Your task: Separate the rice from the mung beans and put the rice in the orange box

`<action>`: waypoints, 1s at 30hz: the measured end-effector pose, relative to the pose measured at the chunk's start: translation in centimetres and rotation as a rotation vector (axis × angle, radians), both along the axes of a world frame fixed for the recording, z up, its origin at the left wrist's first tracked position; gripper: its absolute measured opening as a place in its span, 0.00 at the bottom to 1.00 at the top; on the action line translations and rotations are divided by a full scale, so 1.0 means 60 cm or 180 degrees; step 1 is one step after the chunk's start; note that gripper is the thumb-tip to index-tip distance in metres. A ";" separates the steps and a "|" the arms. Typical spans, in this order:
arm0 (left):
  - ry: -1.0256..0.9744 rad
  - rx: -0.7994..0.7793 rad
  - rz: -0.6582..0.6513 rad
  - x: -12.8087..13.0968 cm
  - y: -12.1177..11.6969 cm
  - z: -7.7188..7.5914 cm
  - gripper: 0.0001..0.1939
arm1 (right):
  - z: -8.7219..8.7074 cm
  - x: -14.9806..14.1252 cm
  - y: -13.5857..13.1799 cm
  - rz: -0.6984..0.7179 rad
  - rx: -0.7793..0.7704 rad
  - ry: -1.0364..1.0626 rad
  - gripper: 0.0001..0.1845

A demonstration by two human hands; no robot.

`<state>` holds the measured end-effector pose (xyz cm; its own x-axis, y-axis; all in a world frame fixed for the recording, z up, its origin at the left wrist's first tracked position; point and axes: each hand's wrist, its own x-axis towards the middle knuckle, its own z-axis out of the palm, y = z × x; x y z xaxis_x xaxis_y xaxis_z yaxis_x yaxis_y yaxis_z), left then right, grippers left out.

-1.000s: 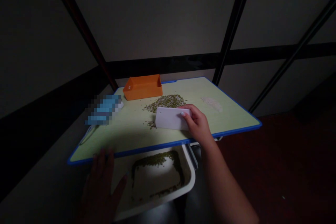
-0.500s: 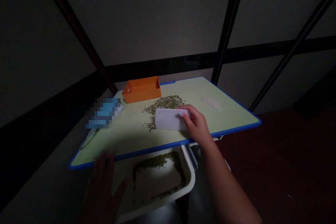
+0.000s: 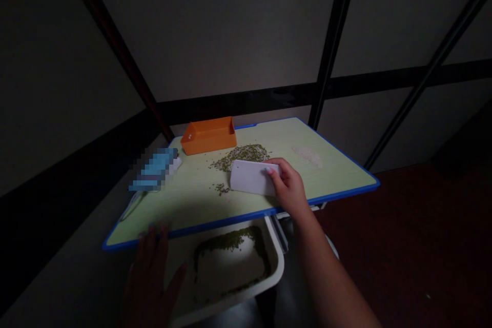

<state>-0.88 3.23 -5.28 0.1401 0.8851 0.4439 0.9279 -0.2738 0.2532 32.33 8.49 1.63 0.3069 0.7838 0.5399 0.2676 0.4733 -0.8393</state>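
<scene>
My right hand (image 3: 287, 183) grips a flat white scraper (image 3: 251, 178) by its right end, thumb on the near face. The scraper stands on edge on the pale green tabletop (image 3: 184, 205), in front of a spread of small green beans (image 3: 246, 154). A few more beans (image 3: 220, 189) lie just left of it. My left hand (image 3: 151, 271), in shadow with fingers apart, is at the near left edge of the table. It is by a white tub (image 3: 280, 266) below the tabletop, which has green beans (image 3: 230, 240) along its inside edges.
An orange open box (image 3: 213, 142) stands at the back left of the table. A blurred-out blue object (image 3: 156, 168) with a cable is at the left edge. White grains (image 3: 307, 155) lie in a patch on the right. A panelled wall (image 3: 246, 31) rises behind.
The scraper has shifted slightly right and tilted a little, leaving a small gap from the few beans at its left. The left hand stays by the tub; the view has moved slightly.
</scene>
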 end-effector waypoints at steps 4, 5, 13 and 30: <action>-0.0006 -0.0073 0.0043 0.001 -0.002 0.004 0.34 | -0.003 0.001 -0.001 0.0043 -0.0036 -0.0021 0.07; -0.0016 -0.0085 0.0043 0.001 -0.001 0.005 0.33 | -0.003 0.001 -0.001 0.0045 -0.0038 -0.0038 0.07; -0.0086 -0.0259 0.0052 0.006 0.001 0.011 0.35 | -0.001 0.001 0.000 0.0057 -0.0068 -0.0269 0.07; -0.0063 -0.0041 0.0058 -0.002 0.002 -0.005 0.34 | -0.003 -0.004 -0.002 0.0311 -0.0103 -0.0339 0.06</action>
<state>-0.97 3.36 -5.57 0.1153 0.8930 0.4350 0.9275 -0.2536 0.2748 32.10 8.40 1.47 0.1705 0.8246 0.5394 0.3099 0.4748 -0.8237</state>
